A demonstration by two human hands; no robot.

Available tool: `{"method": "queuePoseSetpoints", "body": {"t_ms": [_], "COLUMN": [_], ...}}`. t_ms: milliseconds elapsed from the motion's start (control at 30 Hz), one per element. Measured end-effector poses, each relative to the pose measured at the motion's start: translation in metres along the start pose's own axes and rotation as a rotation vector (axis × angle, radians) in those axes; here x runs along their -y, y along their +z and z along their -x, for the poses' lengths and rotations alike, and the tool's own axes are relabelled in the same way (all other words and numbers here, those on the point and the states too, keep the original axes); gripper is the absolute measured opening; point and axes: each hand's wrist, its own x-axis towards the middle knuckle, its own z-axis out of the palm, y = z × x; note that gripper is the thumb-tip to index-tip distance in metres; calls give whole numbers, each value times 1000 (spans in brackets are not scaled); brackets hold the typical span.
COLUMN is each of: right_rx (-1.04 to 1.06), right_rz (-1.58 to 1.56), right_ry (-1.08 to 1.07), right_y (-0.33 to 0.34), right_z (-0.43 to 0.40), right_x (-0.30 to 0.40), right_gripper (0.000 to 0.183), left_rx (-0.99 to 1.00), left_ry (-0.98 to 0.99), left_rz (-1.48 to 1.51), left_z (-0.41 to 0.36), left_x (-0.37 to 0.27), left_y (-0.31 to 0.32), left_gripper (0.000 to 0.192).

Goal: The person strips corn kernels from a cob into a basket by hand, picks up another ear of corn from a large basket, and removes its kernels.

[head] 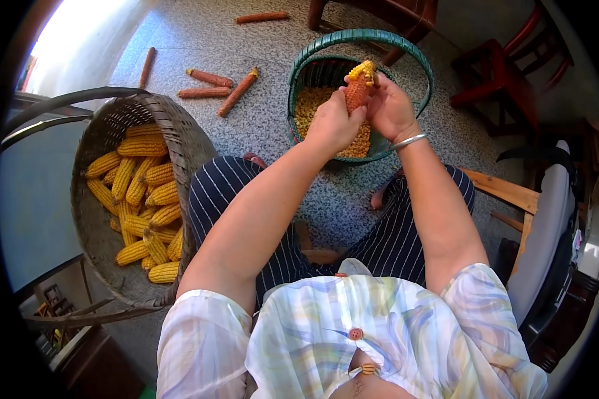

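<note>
Above the green woven basket [295, 75], my left hand [333, 120] grips the lower part of a corn cob [358, 92]. Most of the cob's visible side is bare and reddish, with yellow kernels left around its upper tip. My right hand [392, 107], with a silver bangle at its wrist, is on the cob's right side near those kernels; its fingertips are partly hidden. Loose yellow kernels [309, 107] cover the bottom of the green basket, whose arched handle rises at the far side. The basket stands on the floor beyond my knees.
A large wicker basket [92, 239] with several yellow corn ears [142, 147] stands by my left knee. Bare cobs [209, 78] lie on the speckled floor [249, 129]. A red wooden chair [501, 75] is at the far right, with a wooden frame [504, 192] nearer.
</note>
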Motion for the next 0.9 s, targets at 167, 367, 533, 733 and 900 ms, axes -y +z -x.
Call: {"method": "queuePoseSetpoints", "body": {"t_ms": [167,367,533,733,900], "right_rx": [-59,38,85,70,-58], "right_rz": [190,114,137,-46,286], "right_ry": [-63,-64,-103,-4,-103], "right_y": [-3,-4,-1,-9,-4], "right_z": [-1,0,6,1,-2], "right_x": [-2,1,5,6,0], "right_gripper": [29,25,28,33,34], "left_rx": [85,69,137,135,43], "left_ry": [-84,-26,-111,-129,-43], "left_rz": [-23,120,242,53,-3], "left_z": [5,1,-3,0,5], "left_x": [-8,-3,-5,-9,-6], "left_y": [2,0,-4,-5,2], "left_gripper": [51,46,48,53,52]}}
